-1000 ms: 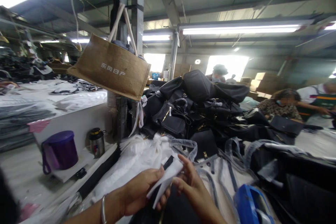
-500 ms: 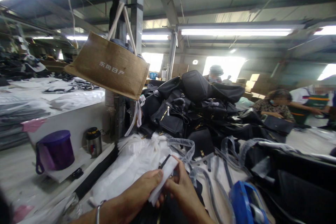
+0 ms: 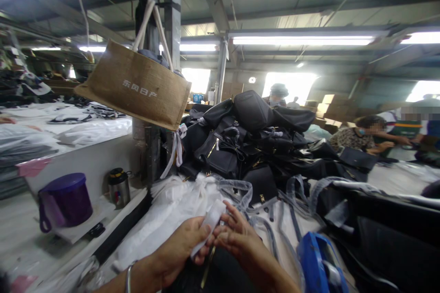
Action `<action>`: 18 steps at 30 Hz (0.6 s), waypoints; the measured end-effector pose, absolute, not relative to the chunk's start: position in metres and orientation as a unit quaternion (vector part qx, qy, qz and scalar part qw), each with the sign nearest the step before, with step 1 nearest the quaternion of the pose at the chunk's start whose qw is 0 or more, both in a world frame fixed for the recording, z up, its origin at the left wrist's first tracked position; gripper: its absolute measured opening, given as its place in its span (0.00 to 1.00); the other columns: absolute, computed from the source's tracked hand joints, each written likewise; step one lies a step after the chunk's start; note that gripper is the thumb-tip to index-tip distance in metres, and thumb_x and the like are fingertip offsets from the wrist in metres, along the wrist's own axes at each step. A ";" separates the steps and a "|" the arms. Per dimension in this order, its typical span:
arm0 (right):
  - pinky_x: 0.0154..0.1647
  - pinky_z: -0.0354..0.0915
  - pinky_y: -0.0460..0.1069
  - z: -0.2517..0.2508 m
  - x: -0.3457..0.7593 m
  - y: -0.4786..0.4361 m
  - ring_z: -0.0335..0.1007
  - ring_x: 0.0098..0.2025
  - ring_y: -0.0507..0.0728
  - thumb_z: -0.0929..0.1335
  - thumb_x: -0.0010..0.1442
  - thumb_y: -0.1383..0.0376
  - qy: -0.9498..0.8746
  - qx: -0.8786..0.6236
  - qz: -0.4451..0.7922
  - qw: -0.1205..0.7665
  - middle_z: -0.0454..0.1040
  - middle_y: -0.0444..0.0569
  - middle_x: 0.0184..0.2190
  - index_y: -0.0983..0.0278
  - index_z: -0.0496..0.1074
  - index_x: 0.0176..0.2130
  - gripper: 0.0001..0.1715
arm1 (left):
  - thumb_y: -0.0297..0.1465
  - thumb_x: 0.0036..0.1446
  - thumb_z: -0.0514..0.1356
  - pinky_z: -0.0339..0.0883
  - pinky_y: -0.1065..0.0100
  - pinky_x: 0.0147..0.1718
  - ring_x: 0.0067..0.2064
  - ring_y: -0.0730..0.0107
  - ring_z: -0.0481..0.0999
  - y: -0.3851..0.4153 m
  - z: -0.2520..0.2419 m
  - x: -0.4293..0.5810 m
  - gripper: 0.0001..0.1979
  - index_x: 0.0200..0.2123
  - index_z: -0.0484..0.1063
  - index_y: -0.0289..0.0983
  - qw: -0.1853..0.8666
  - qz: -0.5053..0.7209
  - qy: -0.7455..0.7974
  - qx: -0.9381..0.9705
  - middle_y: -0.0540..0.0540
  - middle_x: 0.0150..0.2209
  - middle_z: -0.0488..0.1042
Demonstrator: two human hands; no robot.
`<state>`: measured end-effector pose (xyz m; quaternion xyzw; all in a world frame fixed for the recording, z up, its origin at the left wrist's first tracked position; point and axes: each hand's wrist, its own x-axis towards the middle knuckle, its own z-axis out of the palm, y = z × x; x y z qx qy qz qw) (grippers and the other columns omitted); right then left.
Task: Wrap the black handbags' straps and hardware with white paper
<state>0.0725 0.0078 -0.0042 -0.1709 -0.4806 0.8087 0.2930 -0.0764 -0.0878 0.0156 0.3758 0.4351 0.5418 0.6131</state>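
Observation:
A narrow white strip of wrapping slants upward between my hands. My left hand grips it, thumb laid along the front and fingers behind. My right hand is close against the strip's right edge, its fingers bent and spread; its fingertips partly hide behind the strip. What the wrapping covers is hidden. Under both hands lies a black bag with a gold zip, largely covered by my forearms.
White wrapping sheets lie left of my hands. Black bags are heaped ahead. A blue tape dispenser and plastic-wrapped straps stand to the right. Left are a purple tub and a flask. A tan bag hangs from a post; people work beyond.
The dark piece beside the white strip's top no longer shows. My right hand's fingers have loosened and spread from their pinch. The view has shifted slightly right.

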 end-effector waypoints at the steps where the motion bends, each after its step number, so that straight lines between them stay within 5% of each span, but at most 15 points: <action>1: 0.44 0.68 0.52 -0.004 0.075 0.008 0.74 0.43 0.56 0.74 0.50 0.69 -0.471 -0.170 0.814 0.295 0.69 0.50 0.51 0.57 0.54 0.61 0.45 | 0.43 0.58 0.61 0.50 0.77 0.19 0.23 0.80 0.57 -0.087 0.016 -0.076 0.18 0.41 0.68 0.33 0.605 0.543 0.441 0.382 0.50 0.29 0.63; 6: 0.30 0.64 0.46 -0.010 0.068 0.010 0.72 0.32 0.53 0.74 0.54 0.58 -0.564 -0.158 0.748 0.313 0.74 0.45 0.33 0.65 0.68 0.46 0.23 | 0.43 0.59 0.59 0.51 0.77 0.17 0.20 0.80 0.58 -0.084 0.009 -0.072 0.24 0.54 0.64 0.37 0.549 0.520 0.490 0.434 0.53 0.25 0.65; 10: 0.27 0.62 0.45 -0.015 0.059 0.013 0.69 0.27 0.51 0.75 0.52 0.58 -0.590 -0.160 0.715 0.339 0.73 0.42 0.27 0.65 0.69 0.37 0.18 | 0.39 0.61 0.58 0.55 0.77 0.18 0.21 0.77 0.64 -0.083 0.001 -0.071 0.28 0.60 0.56 0.37 0.500 0.515 0.535 0.445 0.52 0.27 0.70; 14: 0.25 0.63 0.45 -0.016 0.061 0.011 0.68 0.24 0.51 0.75 0.50 0.57 -0.573 -0.181 0.723 0.341 0.73 0.42 0.26 0.65 0.68 0.36 0.19 | 0.41 0.59 0.58 0.59 0.75 0.19 0.23 0.74 0.69 -0.083 -0.006 -0.073 0.19 0.46 0.66 0.32 0.489 0.481 0.580 0.440 0.49 0.28 0.72; 18: 0.25 0.64 0.45 -0.018 0.061 0.001 0.66 0.24 0.50 0.76 0.46 0.58 -0.561 -0.215 0.713 0.362 0.71 0.39 0.24 0.64 0.67 0.33 0.20 | 0.48 0.55 0.60 0.62 0.72 0.20 0.21 0.71 0.71 -0.086 -0.008 -0.073 0.21 0.35 0.68 0.34 0.506 0.420 0.603 0.451 0.49 0.24 0.71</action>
